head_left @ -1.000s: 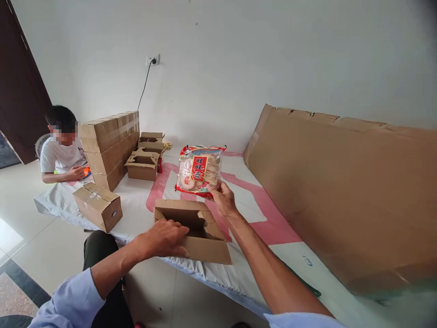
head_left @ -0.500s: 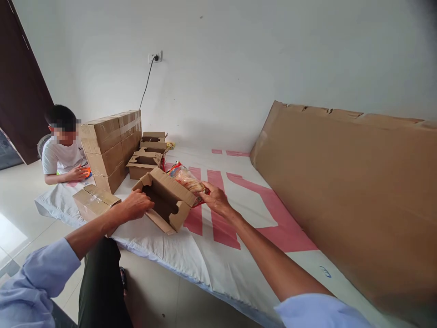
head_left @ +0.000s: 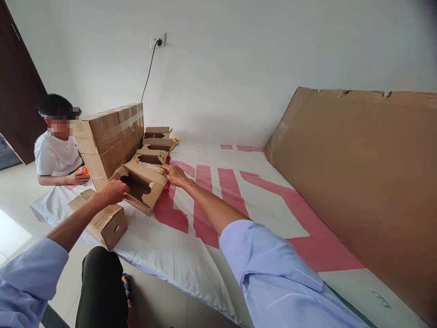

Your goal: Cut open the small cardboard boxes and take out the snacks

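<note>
An open cardboard box [head_left: 145, 182] lies tipped on its side on the white and pink sheet [head_left: 211, 196], its opening facing me. My left hand [head_left: 111, 191] grips its left flap. My right hand [head_left: 174, 174] is at the box's top right edge, fingers closed on a snack bag [head_left: 150, 166]. Only a thin strip of the bag's wrapper shows above the box's edge; the remainder is hidden behind the box.
A sealed small box [head_left: 105, 219] lies by my left forearm. Stacked sealed cartons [head_left: 109, 136] and several open boxes [head_left: 153, 146] stand behind. A person in a white shirt [head_left: 56, 146] sits at far left. A large cardboard sheet [head_left: 358, 168] leans on the right wall.
The bag went from held up in the air down behind the box's top edge. My left hand tipped the box onto its side and moved it left and farther away.
</note>
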`<control>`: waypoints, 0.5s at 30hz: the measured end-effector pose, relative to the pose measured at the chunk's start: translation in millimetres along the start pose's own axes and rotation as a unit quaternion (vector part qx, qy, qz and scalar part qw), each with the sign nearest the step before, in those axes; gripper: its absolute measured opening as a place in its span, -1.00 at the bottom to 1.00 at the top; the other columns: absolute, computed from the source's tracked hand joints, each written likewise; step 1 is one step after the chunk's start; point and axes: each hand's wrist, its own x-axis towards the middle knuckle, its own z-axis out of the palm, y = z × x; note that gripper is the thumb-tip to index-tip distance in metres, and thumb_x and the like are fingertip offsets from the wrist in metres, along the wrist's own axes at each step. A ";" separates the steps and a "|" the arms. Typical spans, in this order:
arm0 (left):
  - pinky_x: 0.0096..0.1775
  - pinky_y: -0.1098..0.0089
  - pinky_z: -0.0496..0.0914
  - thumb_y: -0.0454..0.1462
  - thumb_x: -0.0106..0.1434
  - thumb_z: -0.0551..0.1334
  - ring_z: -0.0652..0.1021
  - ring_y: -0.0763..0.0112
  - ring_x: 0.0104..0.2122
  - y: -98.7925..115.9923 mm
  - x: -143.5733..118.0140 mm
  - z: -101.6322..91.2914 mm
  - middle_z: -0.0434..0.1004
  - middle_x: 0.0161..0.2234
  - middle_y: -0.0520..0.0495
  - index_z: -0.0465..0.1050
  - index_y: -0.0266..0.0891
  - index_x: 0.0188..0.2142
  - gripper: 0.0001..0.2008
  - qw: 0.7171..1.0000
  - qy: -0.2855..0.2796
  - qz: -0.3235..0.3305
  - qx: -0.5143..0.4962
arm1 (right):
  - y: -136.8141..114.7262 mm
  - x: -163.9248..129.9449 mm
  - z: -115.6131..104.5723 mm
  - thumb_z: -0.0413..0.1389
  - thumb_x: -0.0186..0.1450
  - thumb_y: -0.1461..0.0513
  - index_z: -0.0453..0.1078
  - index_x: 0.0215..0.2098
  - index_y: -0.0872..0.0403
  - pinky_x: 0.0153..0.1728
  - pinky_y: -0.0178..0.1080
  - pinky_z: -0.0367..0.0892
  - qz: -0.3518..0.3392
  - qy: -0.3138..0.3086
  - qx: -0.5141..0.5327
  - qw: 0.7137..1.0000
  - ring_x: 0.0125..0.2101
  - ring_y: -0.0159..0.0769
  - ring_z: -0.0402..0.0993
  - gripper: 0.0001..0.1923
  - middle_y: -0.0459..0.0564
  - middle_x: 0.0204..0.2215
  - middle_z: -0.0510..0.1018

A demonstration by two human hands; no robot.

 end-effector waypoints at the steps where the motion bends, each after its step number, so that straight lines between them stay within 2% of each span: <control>1: -0.08 0.25 0.48 -0.44 0.27 0.29 0.70 0.10 -0.13 -4.6 4.0 3.6 0.75 -0.21 -0.17 0.72 -0.12 -0.21 -0.75 1.000 -0.004 -0.012 -0.008 | -1.3 5.7 2.6 0.22 0.40 0.17 0.52 0.27 -0.05 0.08 -0.16 0.43 0.004 0.006 0.005 1.000 0.08 -0.04 0.59 -0.53 0.02 0.08 0.71; 5: -0.04 0.27 0.48 -0.45 0.26 0.26 0.68 0.11 -0.10 -13.9 14.9 16.0 0.74 -0.21 -0.16 0.74 -0.10 -0.11 -0.66 0.999 -0.019 -0.040 -0.031 | -2.3 7.6 0.8 0.21 0.40 0.16 0.44 0.33 0.06 0.13 -0.10 0.42 0.026 0.036 0.017 0.999 0.11 0.01 0.56 -0.45 0.17 0.13 0.65; 8: 0.01 0.24 0.49 -0.45 0.24 0.26 0.66 0.07 -0.04 -14.8 14.4 21.6 0.72 -0.10 -0.20 0.70 -0.12 0.05 -0.56 0.998 -0.018 -0.044 -0.040 | 1.9 -21.6 -14.2 0.15 0.41 0.18 0.42 0.33 0.09 0.18 -0.04 0.40 0.039 0.066 0.024 0.997 0.16 0.03 0.51 -0.46 0.22 0.20 0.58; 11: 0.12 0.21 0.48 -0.45 0.20 0.29 0.61 0.05 0.10 -12.9 6.9 22.2 0.67 0.05 -0.21 0.64 -0.13 0.14 -0.48 0.997 0.003 -0.043 -0.065 | 10.1 -81.2 -35.0 0.09 0.41 0.17 0.39 0.34 0.09 0.14 -0.01 0.44 0.050 0.085 0.035 0.995 0.10 -0.01 0.54 -0.45 0.23 0.20 0.56; 15: 0.24 0.16 0.44 -0.48 0.14 0.30 0.53 0.03 0.21 0.2 -13.0 16.2 0.55 0.18 -0.24 0.56 -0.16 0.22 -0.37 0.990 0.063 -0.064 -0.110 | 27.1 -192.9 -52.7 0.03 0.44 0.06 0.40 0.31 0.05 -0.03 -0.01 0.53 0.067 0.108 0.076 0.989 0.00 -0.02 0.60 -0.46 0.18 0.07 0.62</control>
